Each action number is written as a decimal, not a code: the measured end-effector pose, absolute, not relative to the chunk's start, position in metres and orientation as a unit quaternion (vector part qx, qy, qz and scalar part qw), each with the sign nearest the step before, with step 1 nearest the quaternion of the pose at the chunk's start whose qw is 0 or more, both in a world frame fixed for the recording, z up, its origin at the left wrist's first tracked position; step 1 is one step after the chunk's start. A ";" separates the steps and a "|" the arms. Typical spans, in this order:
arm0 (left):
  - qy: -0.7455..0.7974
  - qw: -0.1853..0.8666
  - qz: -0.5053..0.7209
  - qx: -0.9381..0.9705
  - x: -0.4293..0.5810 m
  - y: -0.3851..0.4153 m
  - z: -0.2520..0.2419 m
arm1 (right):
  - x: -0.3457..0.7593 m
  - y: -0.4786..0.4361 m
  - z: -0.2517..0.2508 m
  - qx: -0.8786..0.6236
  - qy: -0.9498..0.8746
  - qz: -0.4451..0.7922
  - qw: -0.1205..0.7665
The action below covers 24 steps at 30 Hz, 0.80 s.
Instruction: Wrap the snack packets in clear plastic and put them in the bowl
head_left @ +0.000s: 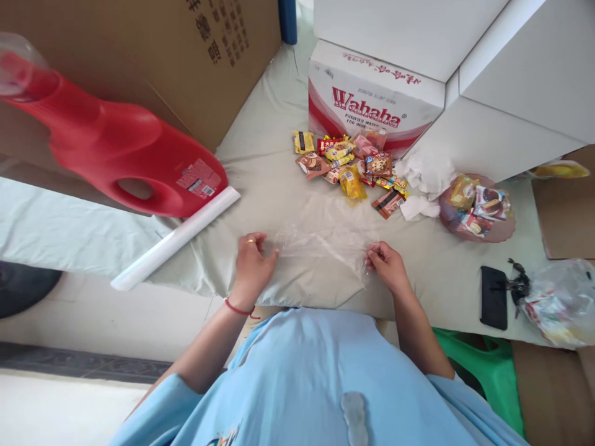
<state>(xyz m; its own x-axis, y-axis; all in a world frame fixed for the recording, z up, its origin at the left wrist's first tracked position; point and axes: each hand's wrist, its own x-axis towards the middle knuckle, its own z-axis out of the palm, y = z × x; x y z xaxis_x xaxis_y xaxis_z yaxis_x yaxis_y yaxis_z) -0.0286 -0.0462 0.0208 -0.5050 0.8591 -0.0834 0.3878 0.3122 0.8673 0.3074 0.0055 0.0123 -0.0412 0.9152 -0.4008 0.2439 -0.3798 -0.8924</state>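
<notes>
A clear plastic bag (325,238) lies spread on the cloth-covered table in front of me. My left hand (255,263) pinches its left edge, fingers curled, with a ring and a red wrist cord visible. At the opposite edge my right hand (385,263) grips the plastic between thumb and fingers. Just beyond the bag is a loose pile of small wrapped snacks (341,152), in yellow, red and brown packets. To the left of my left hand rests a white roll (176,238), lying at a slant.
A large red bottle (125,142) leans in from the left before a brown carton (139,56). Behind the snacks stands a Wahaba box (372,99). On the right are a pink dish (504,229) of snacks, crumpled white tissue (427,170), a black phone (493,297) and a filled plastic bag (562,303).
</notes>
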 end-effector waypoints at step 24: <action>0.629 0.346 0.305 0.625 -0.037 0.017 -0.004 | 0.324 0.064 0.086 -0.588 -0.723 0.203 0.300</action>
